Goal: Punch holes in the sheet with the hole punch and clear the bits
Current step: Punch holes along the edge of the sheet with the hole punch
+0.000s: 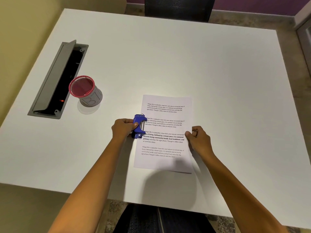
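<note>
The printed sheet [165, 133] is found lying flat on the white table [202, 64], its long axis running away from the person, its near edge close to the table's front edge. The blue hole punch [139, 126] is set against the sheet's left long edge, about midway along it, with its own long axis parallel to that edge. Its mouth faces right, and the margin of the sheet appears to be entered into the slot; how deep cannot be confirmed.

The left hand [123, 129] is closed around the punch from the left side, thumb laid on top of the body. The right hand [199, 139] is held at the opposite, right long edge, fingers curled in loosely; whether the paper is pinched or merely steadied cannot be told.

The decisive relation is judged to be this: the punch lies directly under the left hand, across the sheet's width from the right. A downward press is therefore best delivered by the left, while the sheet is kept square by the right.

No punched bits are visible on the table. A red-rimmed mesh cup [85, 90] stands well apart to the left, beside an open cable tray [57, 79].
</note>
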A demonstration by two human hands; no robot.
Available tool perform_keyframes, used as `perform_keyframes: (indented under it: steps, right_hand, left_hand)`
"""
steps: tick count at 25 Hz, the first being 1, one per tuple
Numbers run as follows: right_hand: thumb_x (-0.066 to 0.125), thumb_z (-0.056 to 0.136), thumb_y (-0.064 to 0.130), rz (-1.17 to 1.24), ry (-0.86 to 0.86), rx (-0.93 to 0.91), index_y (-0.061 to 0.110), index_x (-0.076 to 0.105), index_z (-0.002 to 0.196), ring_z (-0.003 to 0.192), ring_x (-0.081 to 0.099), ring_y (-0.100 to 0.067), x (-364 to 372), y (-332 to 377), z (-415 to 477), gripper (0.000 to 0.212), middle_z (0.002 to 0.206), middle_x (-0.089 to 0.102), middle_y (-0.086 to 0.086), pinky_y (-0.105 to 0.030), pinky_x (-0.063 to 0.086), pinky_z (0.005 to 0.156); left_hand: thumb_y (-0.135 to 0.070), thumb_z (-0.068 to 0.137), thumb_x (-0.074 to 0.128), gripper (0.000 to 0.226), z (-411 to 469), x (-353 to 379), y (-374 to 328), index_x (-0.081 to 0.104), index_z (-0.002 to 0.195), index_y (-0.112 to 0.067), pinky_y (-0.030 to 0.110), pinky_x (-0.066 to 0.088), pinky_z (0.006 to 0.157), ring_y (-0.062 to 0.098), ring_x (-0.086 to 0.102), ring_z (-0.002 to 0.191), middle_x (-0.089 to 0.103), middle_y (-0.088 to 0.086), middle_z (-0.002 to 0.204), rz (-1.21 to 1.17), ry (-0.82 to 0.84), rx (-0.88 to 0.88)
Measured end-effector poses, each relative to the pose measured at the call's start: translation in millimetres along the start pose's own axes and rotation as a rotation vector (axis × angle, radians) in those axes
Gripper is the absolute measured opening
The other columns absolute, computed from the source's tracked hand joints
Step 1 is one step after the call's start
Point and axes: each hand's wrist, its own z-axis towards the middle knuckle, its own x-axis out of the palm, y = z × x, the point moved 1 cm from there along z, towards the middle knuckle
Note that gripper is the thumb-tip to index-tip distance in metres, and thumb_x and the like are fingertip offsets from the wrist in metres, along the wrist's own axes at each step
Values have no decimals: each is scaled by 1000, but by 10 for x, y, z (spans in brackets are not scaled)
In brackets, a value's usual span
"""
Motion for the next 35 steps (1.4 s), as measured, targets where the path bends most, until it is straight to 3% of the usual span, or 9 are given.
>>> perform_keyframes:
  steps: [3,6,10,13,16,23,28,33,35]
  right_hand:
    - [57,91,10,-20,-70,-50,5,57,107,66,49,-11,12,-11,-11,17,71,51,7,-14,36,58]
    - [59,88,7,-17,-97,-45,3,61,102,66,50,-17,8,-79,2,14,61,50,9,-21,37,70]
    - [62,87,8,0,-92,-42,4,63,98,70,54,-20,-1,-97,22,12,62,54,7,-22,37,72]
    - [64,86,9,44,-96,-25,6,64,98,72,56,-19,3,-93,43,13,68,59,3,-21,39,71]
    - [66,86,8,81,-115,-14,5,65,101,75,57,-19,7,-105,37,15,76,62,-3,-20,38,74]
    - [65,86,6,121,-95,-29,15,62,91,64,54,3,-47,-51,2,11,64,59,12,0,35,55]
    - [66,85,7,128,-85,-9,16,62,89,66,57,0,-51,-43,1,10,65,62,12,-12,40,63]
    - [67,85,6,136,-73,8,14,63,87,63,57,0,-54,-43,16,9,63,61,9,-11,38,59]
    - [67,84,7,120,-73,13,12,64,87,62,57,-3,-52,-48,33,7,62,60,7,-15,41,63]
  left_hand:
    - [-7,78,75,16,3,3,-7,66,91,-10,42,55,90,28,64,82,67,14,93,-1,-6,-22]
    - [-7,79,74,12,-3,12,-25,65,84,-12,43,56,90,29,66,83,67,14,91,22,-23,-23]
    - [-9,79,74,22,-14,51,-61,60,67,-21,44,55,90,32,69,97,67,12,89,92,-67,-10]
    - [-8,79,74,23,3,46,-64,60,66,-21,45,56,89,31,68,91,67,12,89,92,-73,-30]
    - [-7,79,73,20,11,34,-62,62,68,-19,42,56,89,27,64,82,68,12,89,87,-63,-44]
    - [-6,79,73,11,7,29,-67,67,87,-11,42,56,88,27,65,83,69,15,96,62,-35,-56]
    - [-6,77,76,20,35,-6,-90,70,96,-8,43,55,92,28,67,86,71,16,98,20,-6,-116]
    - [-3,74,78,13,36,-7,-83,70,78,-13,44,56,90,35,70,97,73,19,98,25,-7,-122]
    - [-3,74,78,13,37,-14,-82,70,79,-12,44,56,90,34,70,96,73,19,99,23,-13,-125]
